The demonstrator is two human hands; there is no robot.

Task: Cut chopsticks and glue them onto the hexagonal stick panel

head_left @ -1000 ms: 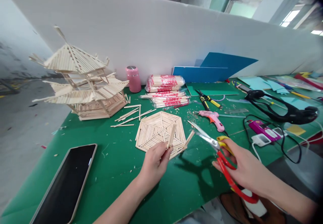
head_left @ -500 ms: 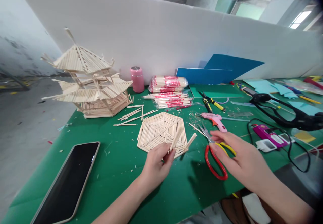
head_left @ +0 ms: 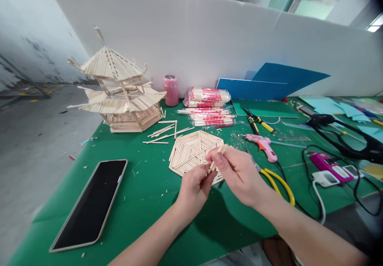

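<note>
Short wooden sticks (head_left: 213, 165) are pinched between the fingers of my left hand (head_left: 196, 184), which is closed. My right hand (head_left: 239, 174) is closed on the upper end of the same sticks, its thumb and fingers pressed together. Both hands meet above the near right part of a flat polygonal panel of wooden sticks (head_left: 191, 150), hiding that part of it. Right of my right hand lie scissors with yellow handles (head_left: 278, 184), partly covered by my hand and forearm. Just beyond them is a pink glue gun (head_left: 261, 144).
A wooden-stick pagoda model (head_left: 119, 94) stands at the back left, near a pink flask (head_left: 171, 91). Wrapped stick bundles (head_left: 208, 98) and loose sticks (head_left: 163, 132) lie behind the panel. A phone (head_left: 89, 206) is front left. Pliers (head_left: 257, 123) and a purple power strip (head_left: 330, 167) are right.
My right hand has moved left from near the scissors and closed on the sticks in my left hand. The camera view has shifted a little, moving the scene rightward.
</note>
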